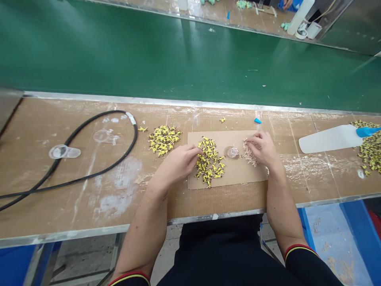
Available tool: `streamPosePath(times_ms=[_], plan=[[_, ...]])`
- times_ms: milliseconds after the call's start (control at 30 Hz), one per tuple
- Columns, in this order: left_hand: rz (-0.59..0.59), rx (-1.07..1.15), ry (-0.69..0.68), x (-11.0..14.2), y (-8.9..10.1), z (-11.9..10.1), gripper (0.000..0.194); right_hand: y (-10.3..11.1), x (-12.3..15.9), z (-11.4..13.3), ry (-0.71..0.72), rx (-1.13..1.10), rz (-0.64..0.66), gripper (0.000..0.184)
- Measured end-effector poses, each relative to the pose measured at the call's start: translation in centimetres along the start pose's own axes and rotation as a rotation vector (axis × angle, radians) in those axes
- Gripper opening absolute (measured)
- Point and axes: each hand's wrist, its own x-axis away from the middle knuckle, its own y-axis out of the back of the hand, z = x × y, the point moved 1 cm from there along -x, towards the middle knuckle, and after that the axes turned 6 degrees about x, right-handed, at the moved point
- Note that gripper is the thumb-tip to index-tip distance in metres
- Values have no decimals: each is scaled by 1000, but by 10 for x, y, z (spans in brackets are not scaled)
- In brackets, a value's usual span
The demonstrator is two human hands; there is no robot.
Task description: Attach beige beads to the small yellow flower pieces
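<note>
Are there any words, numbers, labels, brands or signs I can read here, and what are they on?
None can be read.
White plastic bottle with a blue nozzle: no lettering shows.
Flat brown cardboard sheet: no lettering shows.
Small yellow-and-black pieces on it: too small to tell.
Pale marks on the dark grey panel, top right: too blurred to read.

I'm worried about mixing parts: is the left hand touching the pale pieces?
Apart. The head view shows the left hand beside the yellow pieces, with bare cardboard between those and the pale pieces.
</note>
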Motion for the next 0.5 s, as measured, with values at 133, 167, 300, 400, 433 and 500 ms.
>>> streamPosePath(times_ms=[133, 167, 300, 400, 433, 500], plan=[[-3, 4, -9, 0, 0, 0, 33, 6, 2, -2, 67, -61, 96, 25], [-5, 5, -6, 0, 0, 1, 34, 7, 2, -2, 82, -73, 130, 28], [4, 8, 7, 1, -1, 1, 33, 12, 5, -6, 46, -67, 216, 38], [1, 10, 16, 1, -1, 0, 34, 14, 6, -8, 16, -65, 228, 39], [-2, 9, 16, 1, 0, 0, 34, 14, 6, -9, 16, -71, 226, 40], [-7, 6, 11, 1, 0, 0, 34, 14, 6, -9, 29, -81, 236, 43]])
